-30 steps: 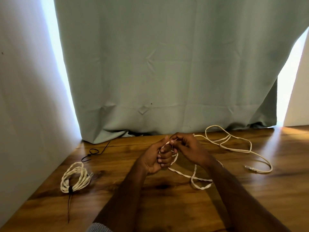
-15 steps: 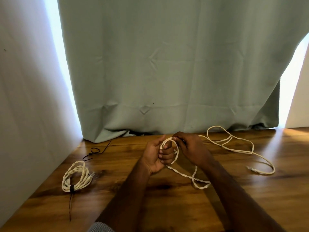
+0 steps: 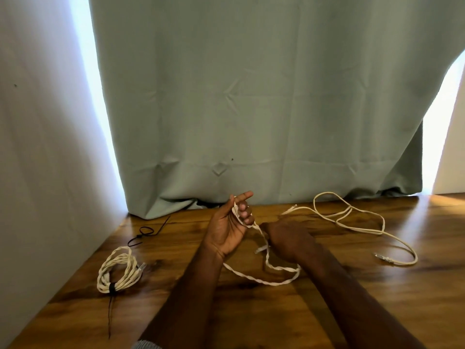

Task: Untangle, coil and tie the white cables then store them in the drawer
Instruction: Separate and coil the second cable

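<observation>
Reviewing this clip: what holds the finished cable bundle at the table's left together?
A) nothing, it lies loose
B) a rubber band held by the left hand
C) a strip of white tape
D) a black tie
D: the coiled white bundle has a black tie cinched round its lower end, the tail trailing toward the table's near edge.

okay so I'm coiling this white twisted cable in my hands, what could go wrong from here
1. The left hand holds only a few turns of the twisted cable with its index finger raised; that grip looks loose, so the turns might slip off.
2. The slack loops across the table and crosses itself near the right hand; pulling could tighten a knot.
3. The loose cable lies close by and might get dragged in.
</observation>
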Demonstrator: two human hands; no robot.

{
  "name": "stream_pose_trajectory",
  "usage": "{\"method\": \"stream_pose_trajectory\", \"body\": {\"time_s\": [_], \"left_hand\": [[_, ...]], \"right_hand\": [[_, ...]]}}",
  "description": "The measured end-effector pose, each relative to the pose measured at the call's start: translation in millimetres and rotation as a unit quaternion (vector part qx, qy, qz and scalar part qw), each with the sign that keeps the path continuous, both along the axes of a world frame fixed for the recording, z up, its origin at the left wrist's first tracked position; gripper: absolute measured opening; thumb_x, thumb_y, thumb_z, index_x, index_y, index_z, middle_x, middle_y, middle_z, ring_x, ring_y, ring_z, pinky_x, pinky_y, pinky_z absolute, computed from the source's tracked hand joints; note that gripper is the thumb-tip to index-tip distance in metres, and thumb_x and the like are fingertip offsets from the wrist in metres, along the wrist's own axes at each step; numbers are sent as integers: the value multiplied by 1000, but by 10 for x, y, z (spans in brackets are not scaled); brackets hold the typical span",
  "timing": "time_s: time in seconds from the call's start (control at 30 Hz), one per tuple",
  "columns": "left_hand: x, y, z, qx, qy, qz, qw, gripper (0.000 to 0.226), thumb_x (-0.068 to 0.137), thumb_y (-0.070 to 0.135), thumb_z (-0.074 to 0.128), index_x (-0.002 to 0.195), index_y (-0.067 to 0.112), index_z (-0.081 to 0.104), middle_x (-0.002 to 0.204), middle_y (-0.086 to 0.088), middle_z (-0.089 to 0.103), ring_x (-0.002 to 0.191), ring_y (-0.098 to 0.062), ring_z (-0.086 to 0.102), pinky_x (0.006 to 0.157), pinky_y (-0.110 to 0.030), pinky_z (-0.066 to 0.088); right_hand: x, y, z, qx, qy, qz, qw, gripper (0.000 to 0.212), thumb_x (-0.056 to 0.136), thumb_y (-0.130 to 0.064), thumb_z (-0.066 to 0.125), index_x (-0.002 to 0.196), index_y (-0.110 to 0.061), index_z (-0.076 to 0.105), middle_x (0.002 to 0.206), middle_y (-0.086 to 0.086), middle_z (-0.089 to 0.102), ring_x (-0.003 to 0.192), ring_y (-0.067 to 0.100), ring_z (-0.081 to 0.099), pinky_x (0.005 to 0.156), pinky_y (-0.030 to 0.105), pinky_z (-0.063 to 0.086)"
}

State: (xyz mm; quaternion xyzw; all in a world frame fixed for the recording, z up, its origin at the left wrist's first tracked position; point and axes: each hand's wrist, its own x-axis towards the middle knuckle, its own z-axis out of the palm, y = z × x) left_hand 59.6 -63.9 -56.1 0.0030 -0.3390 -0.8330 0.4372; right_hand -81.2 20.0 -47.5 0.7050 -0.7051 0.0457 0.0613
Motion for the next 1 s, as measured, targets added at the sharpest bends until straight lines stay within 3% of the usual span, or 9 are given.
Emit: {"method": "stream_pose_trajectory", "body": {"time_s": [0.17, 0.3, 0.5, 0.57, 0.67, 0.73, 0.83, 0.93, 1.0], "left_hand": [[6, -15, 93, 13, 22, 34, 999, 35, 94, 24, 46, 114, -1, 59, 106, -12, 74, 95, -21, 73, 73, -39, 61], [0, 17, 328, -13, 36, 55, 998, 25, 102, 14, 39, 104, 2, 61, 107, -15, 74, 101, -24, 72, 76, -46, 61], [-105, -47, 563, -42, 58, 80, 994, 27, 95, 14, 48, 119, 1, 53, 127, -16, 66, 117, -27, 65, 86, -50, 58], [-185, -61, 538, -67, 12, 115, 991, 21, 97, 14, 49, 115, 4, 51, 125, -15, 68, 115, -29, 66, 89, -53, 56], [-303, -70, 453, -112, -83, 166, 976, 32, 104, 15, 44, 135, 8, 41, 122, -14, 69, 113, -32, 67, 95, -55, 51], [-341, -90, 363, -152, -148, 187, 959, 39, 105, 16, 43, 143, 14, 34, 120, -13, 70, 111, -32, 68, 97, -53, 51], [-401, -112, 191, -216, -243, 209, 922, 34, 106, 17, 42, 140, 17, 41, 112, -13, 72, 100, -29, 72, 86, -45, 56], [-485, -93, 56, -304, -355, 235, 852, 24, 105, 15, 42, 120, 5, 59, 88, -9, 69, 73, -11, 69, 65, -27, 55], [-545, -9, 10, -298, -366, 197, 859, 22, 104, 10, 42, 105, 1, 63, 75, -9, 56, 58, -9, 60, 52, -24, 49]], "right_hand": [[54, 21, -17, 40, -17, 20, 999, 39, 99, -23, 60, 138, -22, 56, 135, 6, 62, 121, 26, 61, 96, 38, 51], [-30, 23, 6, 65, -84, 31, 994, 49, 91, -25, 70, 138, -28, 55, 133, 3, 64, 118, 24, 62, 95, 39, 54], [-235, 88, 175, 37, -123, 59, 990, 61, 89, -17, 70, 145, -31, 51, 132, 3, 64, 114, 22, 61, 89, 35, 54], [-273, 109, 198, 50, -139, 86, 985, 58, 87, -16, 72, 142, -29, 56, 131, 1, 65, 114, 18, 61, 91, 33, 54], [-416, 148, 235, 34, -250, 109, 962, 52, 86, -13, 76, 135, -24, 63, 120, 0, 72, 104, 13, 66, 84, 25, 55], [-521, 164, 241, 13, -397, 116, 910, 50, 85, -11, 78, 131, -25, 64, 96, 4, 77, 82, 19, 69, 64, 22, 52], [-638, 149, 210, -15, -612, 155, 776, 40, 79, -6, 78, 117, -15, 68, 80, 20, 70, 60, 28, 55, 50, 25, 44], [-591, 136, 183, 4, -723, 201, 661, 34, 79, -14, 72, 112, -7, 67, 96, 24, 66, 72, 27, 65, 64, 32, 55], [-542, 120, 130, 16, -764, 245, 596, 55, 80, -29, 76, 128, -6, 59, 111, 24, 66, 90, 31, 68, 77, 41, 55]]}}
